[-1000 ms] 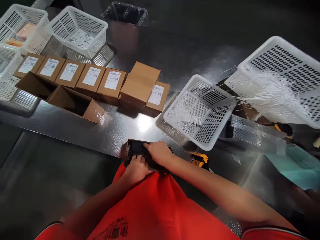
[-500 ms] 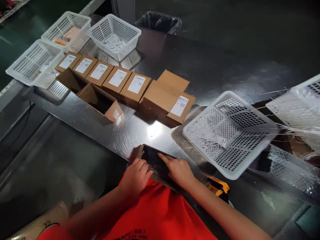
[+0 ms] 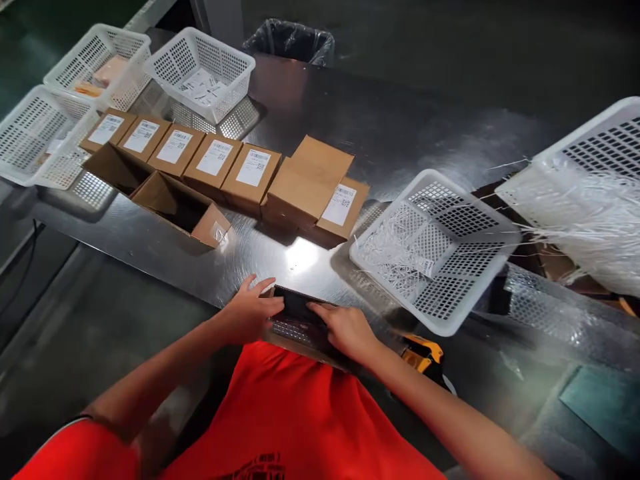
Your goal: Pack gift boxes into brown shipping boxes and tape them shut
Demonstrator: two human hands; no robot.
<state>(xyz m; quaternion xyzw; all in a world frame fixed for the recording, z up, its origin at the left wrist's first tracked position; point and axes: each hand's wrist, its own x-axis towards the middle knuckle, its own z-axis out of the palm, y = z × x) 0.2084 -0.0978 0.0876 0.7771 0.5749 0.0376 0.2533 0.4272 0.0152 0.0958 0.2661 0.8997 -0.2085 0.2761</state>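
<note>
At the table's near edge lies a box point(image 3: 300, 328) with a dark item and clear bubble wrap in it. My left hand point(image 3: 253, 308) is at the box's left end, its fingers spread and touching that end. My right hand point(image 3: 347, 328) rests over the right part, a finger stretched out onto the dark item. Beyond them stands a row of brown boxes point(image 3: 210, 180) with white labels. An open box point(image 3: 175, 203) lies in front of that row, and a box with a raised flap point(image 3: 310, 177) is at its right.
White baskets point(image 3: 200, 100) stand at the back left. A basket with white strands point(image 3: 435, 253) is right of my hands, with another overfilled basket point(image 3: 590, 200) beyond. Bubble wrap point(image 3: 545, 307) and an orange-and-black tool point(image 3: 423, 353) are at right. A lined bin point(image 3: 290, 43) is behind the table.
My left hand has moved left and up to the box's end, its fingers spreading. My right hand stays on the dark item. The view has shifted, so the table's things appear further left.
</note>
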